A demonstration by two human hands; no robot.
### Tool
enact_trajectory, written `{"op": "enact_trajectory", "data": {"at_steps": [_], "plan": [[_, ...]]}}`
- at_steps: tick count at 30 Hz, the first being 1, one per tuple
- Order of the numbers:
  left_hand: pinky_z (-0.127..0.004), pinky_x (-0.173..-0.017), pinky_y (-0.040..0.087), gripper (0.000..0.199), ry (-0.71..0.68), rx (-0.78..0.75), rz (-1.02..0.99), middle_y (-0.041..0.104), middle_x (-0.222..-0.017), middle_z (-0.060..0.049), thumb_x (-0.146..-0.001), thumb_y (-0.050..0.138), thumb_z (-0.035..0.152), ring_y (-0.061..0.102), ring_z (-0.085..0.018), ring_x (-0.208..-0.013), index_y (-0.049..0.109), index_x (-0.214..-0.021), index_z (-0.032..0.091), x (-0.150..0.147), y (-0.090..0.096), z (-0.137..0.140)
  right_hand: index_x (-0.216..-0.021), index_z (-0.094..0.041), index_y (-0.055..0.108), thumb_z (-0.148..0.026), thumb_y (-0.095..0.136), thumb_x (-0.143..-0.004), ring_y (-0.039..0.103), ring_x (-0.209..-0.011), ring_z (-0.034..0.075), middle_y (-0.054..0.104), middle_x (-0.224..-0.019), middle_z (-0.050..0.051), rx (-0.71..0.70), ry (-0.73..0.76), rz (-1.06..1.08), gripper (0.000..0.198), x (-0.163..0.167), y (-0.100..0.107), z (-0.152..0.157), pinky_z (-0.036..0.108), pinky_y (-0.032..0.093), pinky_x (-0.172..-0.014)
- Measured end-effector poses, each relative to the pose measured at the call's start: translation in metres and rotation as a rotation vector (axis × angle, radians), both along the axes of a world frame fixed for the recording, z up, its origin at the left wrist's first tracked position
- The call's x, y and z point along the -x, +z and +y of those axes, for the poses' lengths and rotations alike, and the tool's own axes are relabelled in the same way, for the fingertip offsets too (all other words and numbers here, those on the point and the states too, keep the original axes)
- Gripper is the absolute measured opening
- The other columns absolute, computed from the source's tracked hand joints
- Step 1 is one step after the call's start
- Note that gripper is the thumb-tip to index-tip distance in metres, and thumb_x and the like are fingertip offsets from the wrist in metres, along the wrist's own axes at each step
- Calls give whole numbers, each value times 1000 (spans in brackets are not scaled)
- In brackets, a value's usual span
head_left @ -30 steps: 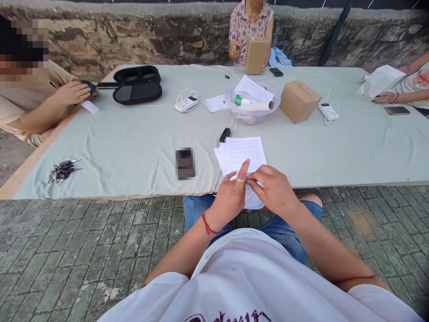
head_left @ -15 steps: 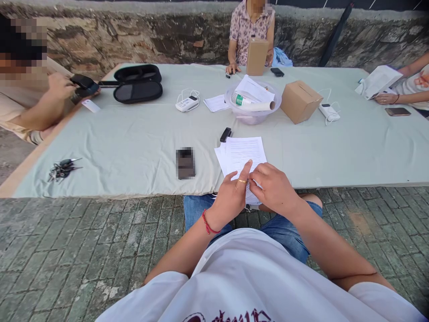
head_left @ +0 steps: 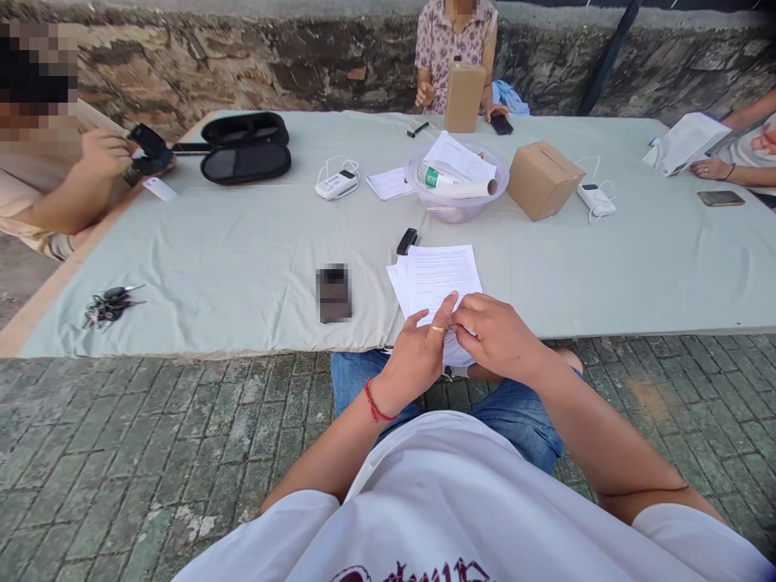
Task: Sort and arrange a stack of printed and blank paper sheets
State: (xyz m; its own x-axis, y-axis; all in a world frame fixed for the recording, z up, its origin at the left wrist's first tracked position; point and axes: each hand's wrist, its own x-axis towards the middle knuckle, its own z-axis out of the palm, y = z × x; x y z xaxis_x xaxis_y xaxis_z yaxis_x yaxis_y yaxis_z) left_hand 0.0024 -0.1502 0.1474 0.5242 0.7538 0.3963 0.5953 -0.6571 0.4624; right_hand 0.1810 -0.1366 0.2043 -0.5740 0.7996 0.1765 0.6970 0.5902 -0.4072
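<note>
My left hand is over the near edge of the table, its visible fingers stretched out, a gold ring on one and a red cord bracelet at the wrist. My right hand meets it from the right, fingers curled in a pinch against the left fingers; whatever lies between the fingertips is hidden. Beneath and just beyond both hands lie printed sheets of paper, partly covered by the fingers. At the far end of the sheets sits a small black object, perhaps a stapler.
A blurred dark item and keys lie leftward on the cloth-covered table. Farther back are a plastic bowl of papers, a cardboard box, a white corded device and an open black case. Other people sit left, opposite and right.
My hands stay nearly in place. The person opposite has lifted one hand off the table and moved the other to the phone; a small black item there now looks longer.
</note>
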Motion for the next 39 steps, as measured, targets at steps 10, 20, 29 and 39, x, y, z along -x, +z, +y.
{"op": "enact_trajectory", "data": {"at_steps": [10,20,29,39], "plan": [[-41,-85,50,66,56,41,-21,66,-81,-5,-90,30,6,58,-17,-67,13,-153,13,1,1,1,-90,-18,68,-18,49,-95,54,-80,18,59,-83,5,78,-20,100,19,-3,-7,5,30,41,-69],[-40,-85,50,63,58,66,-71,68,-80,-5,-92,28,9,61,-18,-71,11,-153,11,-2,4,2,-94,-22,65,-24,55,-93,54,-78,17,59,-90,5,10,-129,223,10,0,-19,-5,28,41,-65],[-41,-85,49,60,54,41,-60,62,-70,-1,-94,27,11,56,-17,-63,13,-153,11,-2,3,1,-87,-19,63,-21,48,-95,51,-75,17,56,-85,6,-53,-134,115,18,6,-18,-6,30,39,-65],[-40,-81,49,62,48,73,-52,65,-77,-4,-93,26,10,56,-18,-64,12,-153,13,2,1,1,-87,-18,61,-18,46,-95,48,-70,15,54,-85,4,46,53,58,17,-1,-12,0,29,37,-63]]}}
